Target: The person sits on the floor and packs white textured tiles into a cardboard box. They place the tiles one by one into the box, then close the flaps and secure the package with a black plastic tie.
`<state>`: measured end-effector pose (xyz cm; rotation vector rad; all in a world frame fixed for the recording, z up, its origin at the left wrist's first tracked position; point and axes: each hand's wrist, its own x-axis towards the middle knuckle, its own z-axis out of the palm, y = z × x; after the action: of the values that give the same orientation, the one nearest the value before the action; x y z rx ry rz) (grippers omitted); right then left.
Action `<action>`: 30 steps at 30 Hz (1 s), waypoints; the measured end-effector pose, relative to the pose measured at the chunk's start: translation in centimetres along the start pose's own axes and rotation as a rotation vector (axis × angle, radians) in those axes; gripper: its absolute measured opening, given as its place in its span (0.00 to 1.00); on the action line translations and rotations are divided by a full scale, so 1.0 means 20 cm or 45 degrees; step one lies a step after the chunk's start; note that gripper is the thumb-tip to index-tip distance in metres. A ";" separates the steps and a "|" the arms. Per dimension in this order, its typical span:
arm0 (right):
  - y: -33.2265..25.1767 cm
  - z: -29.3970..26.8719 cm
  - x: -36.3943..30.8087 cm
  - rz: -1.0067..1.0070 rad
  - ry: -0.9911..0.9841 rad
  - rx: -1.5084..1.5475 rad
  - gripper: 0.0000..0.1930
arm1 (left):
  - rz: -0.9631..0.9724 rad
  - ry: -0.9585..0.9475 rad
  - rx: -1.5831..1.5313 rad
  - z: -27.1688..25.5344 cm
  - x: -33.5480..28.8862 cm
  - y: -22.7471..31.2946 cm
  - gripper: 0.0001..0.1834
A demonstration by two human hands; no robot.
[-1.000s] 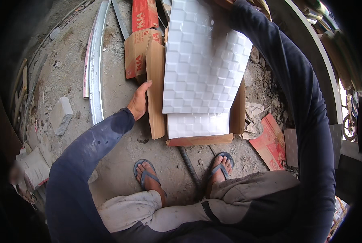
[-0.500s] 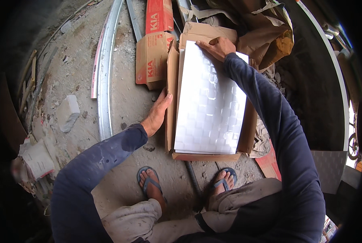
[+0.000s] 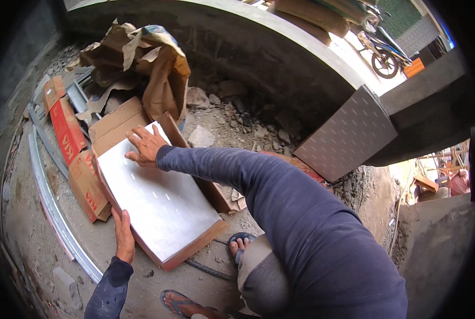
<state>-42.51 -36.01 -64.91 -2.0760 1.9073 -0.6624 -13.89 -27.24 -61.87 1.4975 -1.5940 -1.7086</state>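
An open brown cardboard box [image 3: 169,261] lies on the ground in front of me. White glossy sheets [image 3: 160,199] with a faint raised pattern fill it, stacked flat. At the far end of the top sheet is my right hand [image 3: 146,146], open, its fingers spread and holding nothing. My left hand [image 3: 124,236] lies along the outside of the box's left wall, open with straight fingers. Whether it presses on the cardboard I cannot tell.
Red-and-brown cartons [image 3: 70,135] and metal profiles [image 3: 51,199] lie left of the box. Crumpled brown paper [image 3: 166,80] stands beyond it. Grey patterned panels [image 3: 349,135] lean on a low wall [image 3: 269,58] at the right, near rubble [image 3: 201,137].
My view has swung to the right, bringing the wall, leaning panels and a motorbike into sight. My right hand has shifted from the sheet's far edge onto its surface, fingers now spread.
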 end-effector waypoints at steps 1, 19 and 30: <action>0.05 -0.15 -0.09 -0.034 0.088 0.039 0.36 | -0.092 0.066 0.100 0.02 0.00 -0.01 0.52; 0.98 -2.21 -2.06 0.914 1.165 -1.224 0.20 | -0.121 0.150 0.187 0.05 0.10 -0.16 0.55; 0.27 -2.14 -1.80 0.621 1.005 -1.443 0.40 | -0.097 -0.120 -0.084 -0.01 -0.07 0.07 0.54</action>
<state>-69.39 4.12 -36.13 -1.6885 3.7283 -0.2769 -13.70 -26.72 -59.98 1.4834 -1.5281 -1.8808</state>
